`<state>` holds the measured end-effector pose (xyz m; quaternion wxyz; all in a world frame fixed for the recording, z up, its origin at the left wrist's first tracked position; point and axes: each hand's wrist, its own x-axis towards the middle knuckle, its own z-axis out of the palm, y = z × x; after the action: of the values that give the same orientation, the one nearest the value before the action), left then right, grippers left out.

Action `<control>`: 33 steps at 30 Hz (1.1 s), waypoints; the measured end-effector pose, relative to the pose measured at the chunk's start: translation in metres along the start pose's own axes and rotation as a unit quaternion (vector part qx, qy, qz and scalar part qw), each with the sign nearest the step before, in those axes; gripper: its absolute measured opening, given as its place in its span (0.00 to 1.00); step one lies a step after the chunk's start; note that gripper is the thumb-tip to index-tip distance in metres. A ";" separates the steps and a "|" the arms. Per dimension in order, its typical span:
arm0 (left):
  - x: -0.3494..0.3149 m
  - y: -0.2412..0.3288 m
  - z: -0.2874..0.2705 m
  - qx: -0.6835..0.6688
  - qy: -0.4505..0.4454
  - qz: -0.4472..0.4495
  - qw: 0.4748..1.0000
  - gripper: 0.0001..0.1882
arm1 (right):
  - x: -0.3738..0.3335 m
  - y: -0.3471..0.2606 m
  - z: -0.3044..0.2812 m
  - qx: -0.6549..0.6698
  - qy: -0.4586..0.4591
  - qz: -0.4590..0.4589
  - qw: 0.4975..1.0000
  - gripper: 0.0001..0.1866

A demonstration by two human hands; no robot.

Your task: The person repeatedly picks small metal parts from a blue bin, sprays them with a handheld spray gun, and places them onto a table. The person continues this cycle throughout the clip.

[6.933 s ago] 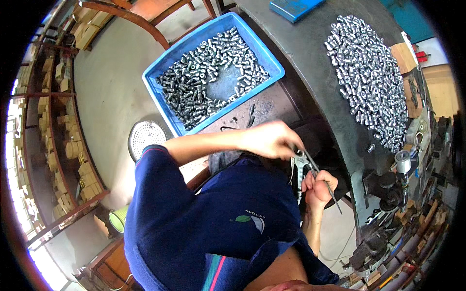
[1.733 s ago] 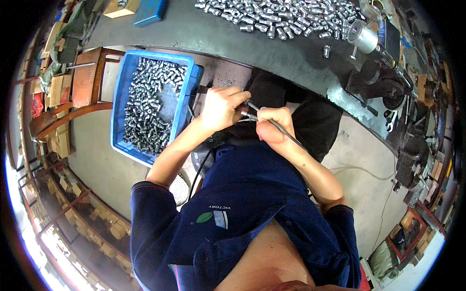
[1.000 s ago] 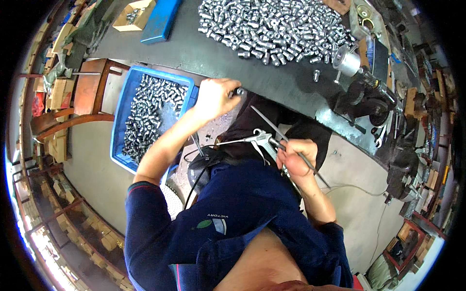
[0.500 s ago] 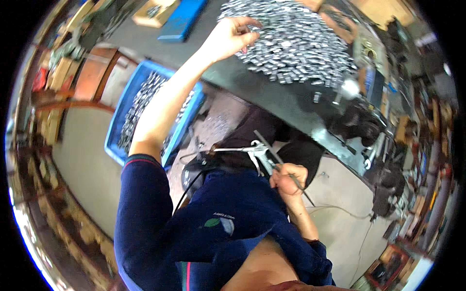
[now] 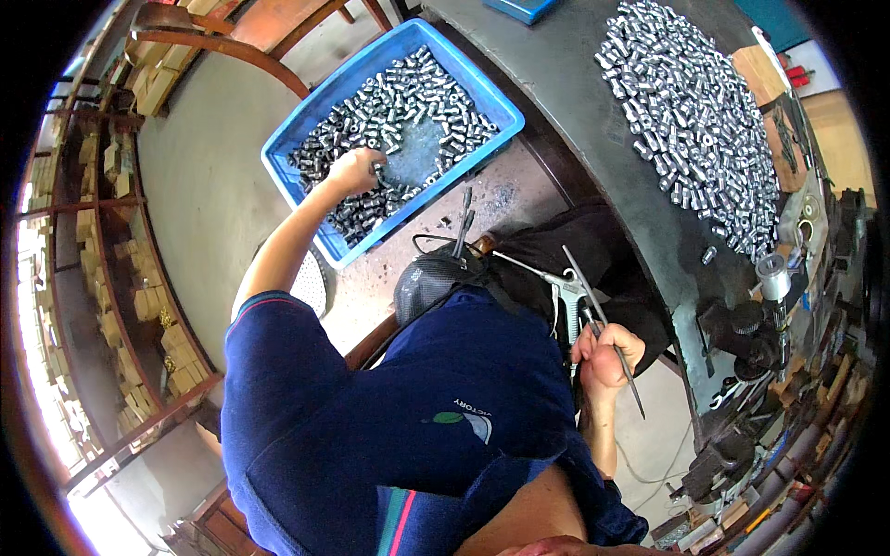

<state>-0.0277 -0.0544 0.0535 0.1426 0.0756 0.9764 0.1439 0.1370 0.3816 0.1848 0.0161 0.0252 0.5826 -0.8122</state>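
My left hand (image 5: 356, 172) is down in a blue plastic bin (image 5: 269, 153) full of small metal cylinders (image 5: 366, 111). Its fingers are curled together, with a small dark metal piece at the fingertips. My right hand (image 5: 609, 354), in front of my lap, is closed round a silver air blow gun (image 5: 569, 295) and a thin dark file-like rod (image 5: 586, 283). The gun's long nozzle points left, while the rod slants across the fist and sticks out on both sides. How the fingers sit on the gun's handle is partly hidden.
On the dark workbench (image 5: 593, 153) to my right lies a large heap of shiny metal cylinders (image 5: 695, 120). A vise-like tool (image 5: 742, 324) and wrenches crowd its near end. A wooden chair (image 5: 269, 32) stands beyond the bin, and shelves (image 5: 111, 278) with small boxes line the left.
My left hand has gone from above the heap on the bench down into the blue bin. The view has turned toward the bin. My right hand still grips the blow gun and rod.
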 end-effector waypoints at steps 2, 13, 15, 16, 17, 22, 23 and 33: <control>-0.003 -0.005 0.017 0.035 -0.019 -0.001 0.999 0.18 | 0.000 0.003 0.001 -0.003 -0.005 0.001 1.000 0.26; 0.017 0.030 0.015 0.182 -0.240 0.017 0.953 0.23 | -0.005 0.003 -0.004 -0.022 0.005 0.020 1.000 0.29; 0.020 0.030 0.015 0.195 -0.251 0.004 0.948 0.23 | -0.006 0.003 -0.005 -0.017 0.005 0.019 1.000 0.29; 0.019 0.029 0.016 0.201 -0.248 0.002 0.948 0.23 | -0.007 0.003 -0.006 -0.015 0.005 0.020 1.000 0.29; 0.018 0.028 0.016 0.206 -0.246 -0.001 0.947 0.23 | -0.007 0.004 -0.007 -0.012 0.005 0.021 1.000 0.28; 0.011 0.011 0.008 -0.029 -0.053 0.017 0.998 0.12 | -0.010 0.006 -0.010 -0.015 0.026 0.035 0.999 0.24; 0.011 0.019 -0.003 -0.203 -0.060 -0.021 0.977 0.11 | -0.009 0.005 -0.007 -0.018 0.039 0.039 0.998 0.22; 0.002 0.211 -0.085 -0.537 -0.126 0.188 0.813 0.14 | 0.000 -0.007 -0.004 -0.041 -0.006 -0.008 0.999 0.21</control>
<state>-0.0323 0.1233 0.1949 0.2525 0.1868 0.6843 0.6581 0.1368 0.3873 0.1901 0.0140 0.0154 0.6159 -0.7876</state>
